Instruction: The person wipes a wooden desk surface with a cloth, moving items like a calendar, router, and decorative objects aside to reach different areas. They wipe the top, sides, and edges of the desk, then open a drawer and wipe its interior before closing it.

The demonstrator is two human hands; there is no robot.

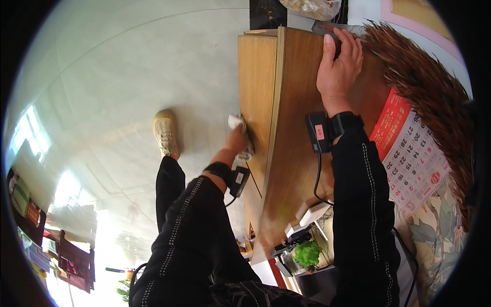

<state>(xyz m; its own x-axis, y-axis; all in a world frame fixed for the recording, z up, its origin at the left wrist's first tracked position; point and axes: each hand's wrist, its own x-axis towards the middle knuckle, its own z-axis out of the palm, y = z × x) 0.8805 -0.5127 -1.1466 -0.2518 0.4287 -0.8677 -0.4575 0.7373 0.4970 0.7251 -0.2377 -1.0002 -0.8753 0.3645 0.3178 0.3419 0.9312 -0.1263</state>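
Note:
My left hand [236, 139] grips a whitish cloth [246, 156] and presses it to the front of a wooden cabinet [256, 73], low beside the floor. Part of the cloth is hidden by the fingers. On the brown wooden top [297, 88] of the cabinet rests my right hand [340, 63], thumb and fingers apart. Its fingertips are near a transparent plastic container [337, 27] and a dark object partly hidden between thumb and fingers. Along the right side runs a brown feather duster [425, 84], close to my right hand, partly over a printed calendar sheet [412, 157].
A green plant [307, 253], white boxes [315, 213] and cables stand beyond the cabinet's near end. A plastic bag [316, 8] lies past its far end. My shoe [165, 132] is on the pale tiled floor [111, 88]. Dark red furniture [76, 261] stands at lower left.

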